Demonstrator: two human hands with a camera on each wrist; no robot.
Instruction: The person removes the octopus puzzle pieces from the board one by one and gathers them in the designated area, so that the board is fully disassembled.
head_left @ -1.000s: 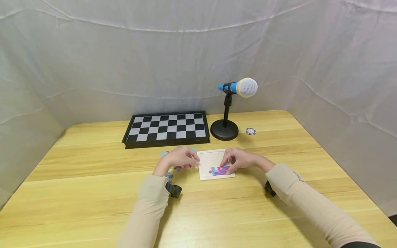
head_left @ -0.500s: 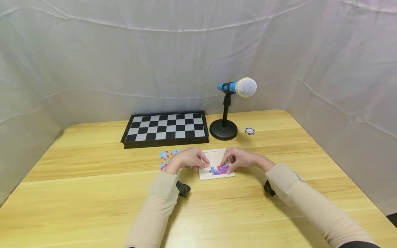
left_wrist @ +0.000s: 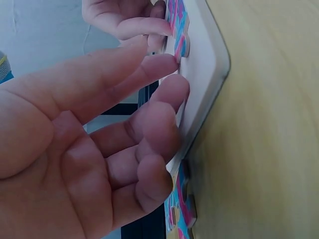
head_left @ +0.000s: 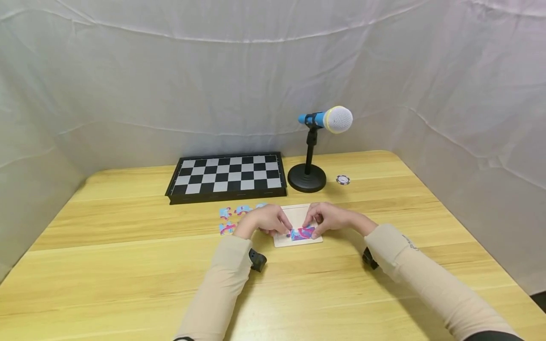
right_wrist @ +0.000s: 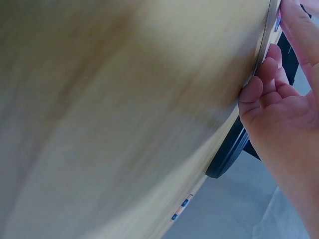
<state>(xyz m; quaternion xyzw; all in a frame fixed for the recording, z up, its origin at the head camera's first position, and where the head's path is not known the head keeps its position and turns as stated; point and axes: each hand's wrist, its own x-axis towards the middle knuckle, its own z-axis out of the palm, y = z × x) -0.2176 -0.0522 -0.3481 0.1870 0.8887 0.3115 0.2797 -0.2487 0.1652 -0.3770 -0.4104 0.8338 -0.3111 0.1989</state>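
Joined jigsaw pieces (head_left: 300, 234) in blue, pink and purple lie along the near side of a pale puzzle tray (head_left: 295, 212). My right hand (head_left: 330, 217) spans the pieces' right end, thumb at the near edge and index finger at the far edge. At their left end is my left hand (head_left: 268, 220), its index fingertip against a tab in the left wrist view; its other fingers are loosely bent with nothing in them. Loose jigsaw pieces (head_left: 227, 228) lie left of the tray, partly hidden by the left hand.
Behind the tray is a black-and-white chessboard (head_left: 228, 175). A blue microphone (head_left: 337, 120) on a black stand (head_left: 307, 179) rises to its right, with a poker chip (head_left: 343, 180) beside the base. Pale cloth (head_left: 170, 85) surrounds the wooden table (head_left: 128, 284).
My left hand has moved right, from the tray's left edge to the left end of the joined pieces, uncovering more loose pieces. The right hand has stayed in place.
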